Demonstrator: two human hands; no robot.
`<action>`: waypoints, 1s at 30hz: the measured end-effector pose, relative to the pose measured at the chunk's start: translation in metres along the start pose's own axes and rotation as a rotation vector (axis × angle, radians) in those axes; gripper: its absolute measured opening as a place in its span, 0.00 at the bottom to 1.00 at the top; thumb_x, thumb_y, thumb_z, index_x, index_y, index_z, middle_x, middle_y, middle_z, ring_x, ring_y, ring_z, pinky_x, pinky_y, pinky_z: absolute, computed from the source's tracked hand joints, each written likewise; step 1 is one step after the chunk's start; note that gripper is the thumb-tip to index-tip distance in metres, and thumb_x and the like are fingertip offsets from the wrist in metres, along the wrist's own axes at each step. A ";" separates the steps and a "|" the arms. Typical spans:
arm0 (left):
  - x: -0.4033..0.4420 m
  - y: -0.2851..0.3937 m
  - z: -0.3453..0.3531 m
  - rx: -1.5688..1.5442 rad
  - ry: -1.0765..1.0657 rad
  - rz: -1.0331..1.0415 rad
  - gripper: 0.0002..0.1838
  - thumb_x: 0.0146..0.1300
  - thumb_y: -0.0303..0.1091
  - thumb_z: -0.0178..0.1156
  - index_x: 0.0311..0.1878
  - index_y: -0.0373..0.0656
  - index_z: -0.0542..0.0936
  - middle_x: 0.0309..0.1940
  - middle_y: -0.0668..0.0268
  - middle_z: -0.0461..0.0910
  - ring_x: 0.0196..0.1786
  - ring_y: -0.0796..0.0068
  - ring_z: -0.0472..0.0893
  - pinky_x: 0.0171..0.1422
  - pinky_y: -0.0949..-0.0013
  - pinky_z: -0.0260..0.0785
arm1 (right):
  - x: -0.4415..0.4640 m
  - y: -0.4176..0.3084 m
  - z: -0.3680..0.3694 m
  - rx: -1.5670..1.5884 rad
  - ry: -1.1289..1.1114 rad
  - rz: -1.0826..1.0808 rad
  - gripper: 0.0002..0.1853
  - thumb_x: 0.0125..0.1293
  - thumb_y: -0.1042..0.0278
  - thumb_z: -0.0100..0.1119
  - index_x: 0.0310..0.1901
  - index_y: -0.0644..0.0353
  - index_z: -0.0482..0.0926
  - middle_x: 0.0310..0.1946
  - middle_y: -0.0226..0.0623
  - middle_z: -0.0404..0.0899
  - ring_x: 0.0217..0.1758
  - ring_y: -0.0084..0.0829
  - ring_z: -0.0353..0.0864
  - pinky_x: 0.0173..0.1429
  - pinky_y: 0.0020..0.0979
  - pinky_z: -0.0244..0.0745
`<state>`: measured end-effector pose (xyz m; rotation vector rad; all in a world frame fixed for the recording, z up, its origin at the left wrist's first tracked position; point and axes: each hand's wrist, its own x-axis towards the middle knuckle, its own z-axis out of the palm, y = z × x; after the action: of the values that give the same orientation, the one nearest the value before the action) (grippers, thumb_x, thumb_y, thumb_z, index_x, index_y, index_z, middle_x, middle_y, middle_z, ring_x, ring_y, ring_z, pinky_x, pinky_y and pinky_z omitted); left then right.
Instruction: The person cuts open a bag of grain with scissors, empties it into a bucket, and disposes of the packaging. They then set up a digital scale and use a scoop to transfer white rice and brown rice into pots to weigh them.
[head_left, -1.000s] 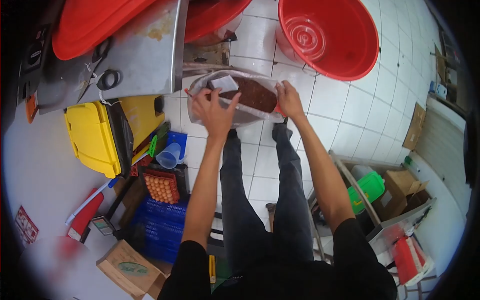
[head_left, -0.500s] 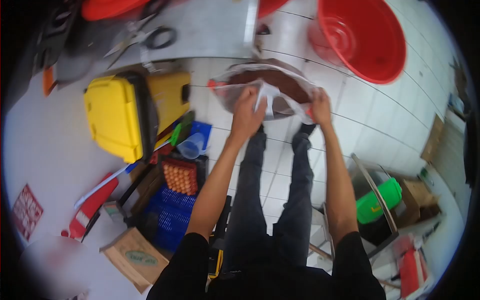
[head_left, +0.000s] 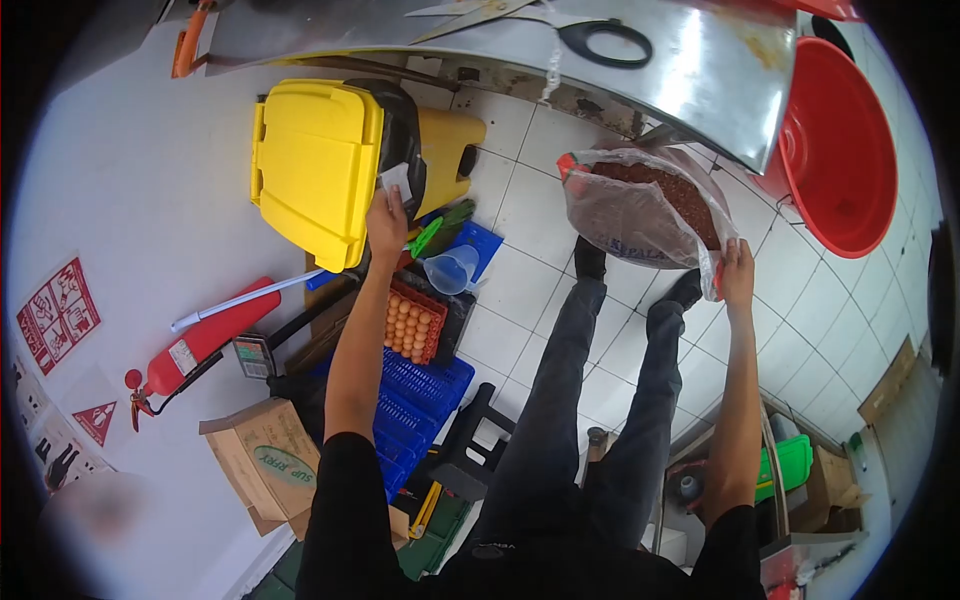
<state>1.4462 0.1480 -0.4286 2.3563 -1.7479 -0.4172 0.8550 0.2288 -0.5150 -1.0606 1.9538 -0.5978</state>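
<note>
- While your left hand (head_left: 386, 228) pinches a flat white piece (head_left: 397, 180) at the black edge (head_left: 402, 130) of the yellow lidded bin (head_left: 315, 175), hold it firmly; whether it touches the bin, I cannot tell.
- To its right, the translucent plastic sack (head_left: 628, 222) of brown granules (head_left: 688, 203) gapes open in front of your shoes (head_left: 590, 260); mind its tilt, lest it spill.
- Your right hand (head_left: 738, 272) grips the sack's right rim by the red corner (head_left: 718, 284); steady it without tugging.

Open flr (head_left: 530, 205) btwn yellow bin (head_left: 320, 165) & bag (head_left: 635, 222), steel tbl (head_left: 695, 75) in way beyond
</note>
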 end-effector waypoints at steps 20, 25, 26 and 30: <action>0.108 0.103 -0.133 1.476 -0.194 0.377 0.11 0.64 0.37 0.53 0.41 0.51 0.86 0.40 0.64 0.81 0.42 0.68 0.80 0.67 0.54 0.56 | 0.001 0.008 0.019 -0.203 -0.059 0.070 0.23 0.76 0.59 0.42 0.62 0.69 0.69 0.48 0.62 0.79 0.52 0.56 0.80 0.54 0.42 0.72; 0.086 0.094 -0.137 1.634 0.028 0.560 0.18 0.66 0.40 0.52 0.51 0.43 0.84 0.63 0.50 0.70 0.62 0.56 0.74 0.74 0.30 0.40 | -0.003 0.001 0.024 -0.188 0.014 0.048 0.23 0.76 0.59 0.43 0.62 0.69 0.69 0.49 0.62 0.78 0.53 0.56 0.79 0.55 0.42 0.72; 0.085 0.083 -0.130 1.631 0.029 0.566 0.18 0.66 0.40 0.52 0.51 0.43 0.84 0.63 0.50 0.70 0.62 0.56 0.74 0.74 0.30 0.40 | -0.004 0.000 0.023 -0.194 0.015 0.058 0.23 0.76 0.59 0.43 0.62 0.69 0.69 0.49 0.62 0.78 0.54 0.56 0.79 0.56 0.42 0.72; 0.089 0.074 -0.104 1.700 0.085 0.455 0.28 0.68 0.45 0.50 0.68 0.43 0.71 0.75 0.50 0.53 0.71 0.56 0.65 0.73 0.27 0.40 | 0.000 -0.006 0.007 -0.167 -0.139 0.104 0.24 0.76 0.58 0.43 0.62 0.70 0.69 0.48 0.62 0.79 0.53 0.52 0.80 0.56 0.40 0.72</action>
<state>1.4376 0.0385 -0.3178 2.1722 -2.9988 1.8732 0.8641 0.2253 -0.5146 -1.0643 1.9483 -0.3001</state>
